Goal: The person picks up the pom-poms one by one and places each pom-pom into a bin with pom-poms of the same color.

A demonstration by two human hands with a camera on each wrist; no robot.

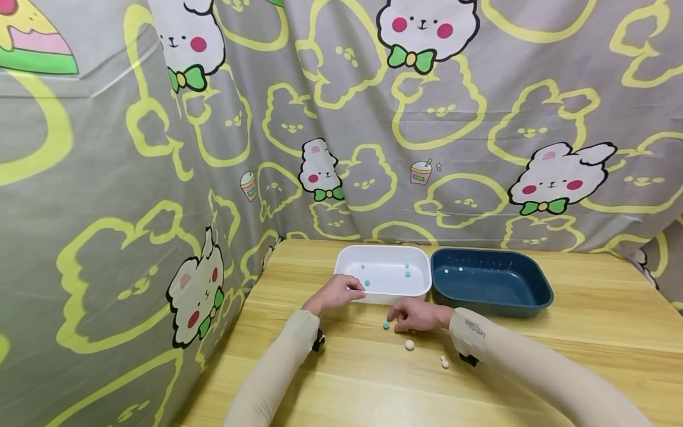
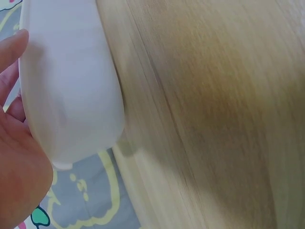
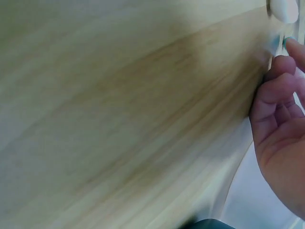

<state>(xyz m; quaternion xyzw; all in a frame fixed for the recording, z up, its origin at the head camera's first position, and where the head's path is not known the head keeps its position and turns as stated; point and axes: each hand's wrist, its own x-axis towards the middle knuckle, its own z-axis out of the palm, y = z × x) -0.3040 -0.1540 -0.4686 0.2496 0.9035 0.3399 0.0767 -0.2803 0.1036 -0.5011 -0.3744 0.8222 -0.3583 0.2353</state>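
My left hand (image 1: pixel 337 292) is at the front left rim of the white plastic basin (image 1: pixel 383 295), its thumb at the edge and its fingers reaching over the rim. In the left wrist view, the thumb (image 2: pixel 16 44) lies against the edge of the basin's outer wall. Close to the table, my right hand (image 1: pixel 418 314) has its index fingertip at a small teal ball (image 1: pixel 386 325); the thumb is bent and apart from it. Inside the white basin lie several teal balls (image 1: pixel 408 274). A larger white ball (image 1: pixel 409 344) rests on the table nearer me.
A dark blue basin (image 1: pixel 544 299) stands against the white one's right side, with two small white balls (image 1: pixel 460 269) inside. More small white balls (image 1: pixel 444 362) sit together below my right wrist. A patterned curtain (image 1: pixel 453 130) hangs behind and left of the wooden table (image 1: pixel 368 385).
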